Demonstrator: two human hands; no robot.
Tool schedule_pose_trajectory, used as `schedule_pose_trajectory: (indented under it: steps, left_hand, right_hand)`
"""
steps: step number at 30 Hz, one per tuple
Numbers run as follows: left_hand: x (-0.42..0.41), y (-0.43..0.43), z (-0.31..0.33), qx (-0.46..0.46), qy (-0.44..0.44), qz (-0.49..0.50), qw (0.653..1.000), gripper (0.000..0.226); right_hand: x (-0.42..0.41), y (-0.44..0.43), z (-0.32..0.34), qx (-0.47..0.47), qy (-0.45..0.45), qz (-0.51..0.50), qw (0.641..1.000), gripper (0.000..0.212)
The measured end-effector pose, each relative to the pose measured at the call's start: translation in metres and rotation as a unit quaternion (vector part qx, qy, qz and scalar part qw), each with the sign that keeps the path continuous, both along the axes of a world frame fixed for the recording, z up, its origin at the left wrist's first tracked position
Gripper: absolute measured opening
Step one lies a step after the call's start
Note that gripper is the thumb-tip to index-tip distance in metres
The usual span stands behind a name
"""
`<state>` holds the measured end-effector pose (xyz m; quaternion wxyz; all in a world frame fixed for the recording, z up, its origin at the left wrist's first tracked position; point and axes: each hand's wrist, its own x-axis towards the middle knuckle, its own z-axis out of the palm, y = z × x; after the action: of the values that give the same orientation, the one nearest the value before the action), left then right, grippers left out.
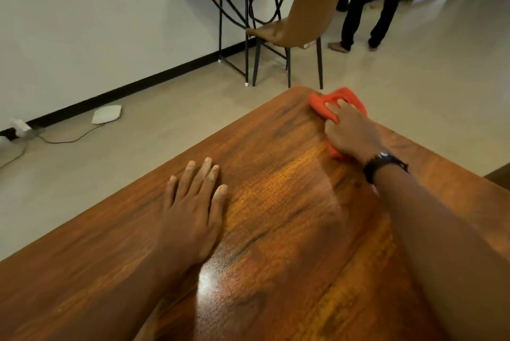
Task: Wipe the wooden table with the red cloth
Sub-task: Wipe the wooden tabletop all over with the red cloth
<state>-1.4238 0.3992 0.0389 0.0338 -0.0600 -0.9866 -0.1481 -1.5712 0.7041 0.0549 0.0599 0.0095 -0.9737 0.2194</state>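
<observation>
The right hand (pixel 350 131) pressed the red cloth (pixel 321 102) on the far corner of the wooden table (pixel 276 230), fingers (pixel 343 107) seemingly flat, to rub there. The left hand (pixel 193 211) lay flat, holding nothing, likely for balance.

Left hand (pixel 193 211) flat, fingers straight and together; right hand (pixel 350 131) far forward, palm down, arm outstretched.

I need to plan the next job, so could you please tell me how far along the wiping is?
Seemingly done: a pale streak runs down the middle of the wooden table. In hand: the right hand presses the red cloth at the far corner; the left hand rests flat. Left: the surface either side shows no such streak.
</observation>
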Motion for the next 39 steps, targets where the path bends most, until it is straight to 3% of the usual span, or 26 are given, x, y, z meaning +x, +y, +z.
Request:
schedule_pose_trajectory:
  steps: [3,5,10,13,21,27,31,36,39]
  left_hand:
    - [-0.001,0.002,0.002,0.004,-0.002,-0.002,1.000,0.065]
    - [-0.001,0.001,0.002,0.004,-0.006,-0.005,1.000,0.064]
    - [0.000,0.001,0.001,0.009,-0.017,-0.003,1.000,0.067]
    - [0.000,0.001,0.003,0.012,-0.024,-0.003,1.000,0.067]
    - [0.000,-0.001,-0.001,0.012,0.000,-0.005,1.000,0.065]
    - [0.005,0.001,0.004,-0.046,0.008,0.021,0.999,0.058]
    - [0.027,0.008,0.015,-0.099,0.030,0.021,0.994,0.055]
    - [0.110,0.032,0.022,0.003,0.034,0.005,0.999,0.062]
    - [0.179,0.045,0.024,0.033,0.043,-0.028,0.998,0.051]
  right_hand:
    - [0.044,0.039,-0.005,0.026,-0.019,-0.052,0.998,0.054]
    - [0.030,0.045,-0.002,0.031,-0.025,-0.074,0.996,0.062]
    - [-0.049,-0.013,0.002,0.062,-0.063,-0.027,0.996,0.056]
    - [-0.047,-0.049,-0.005,0.073,-0.053,0.032,0.995,0.053]
    - [0.113,-0.030,-0.009,-0.012,-0.015,0.165,0.986,0.049]
    - [0.124,0.057,-0.004,0.011,-0.036,-0.051,0.998,0.050]
    - [0.150,0.013,-0.009,0.022,-0.042,0.003,0.999,0.053]
    - [0.255,-0.051,-0.013,0.005,0.005,0.072,0.997,0.051]
    - [0.320,-0.083,-0.011,-0.012,-0.006,0.121,0.993,0.053]
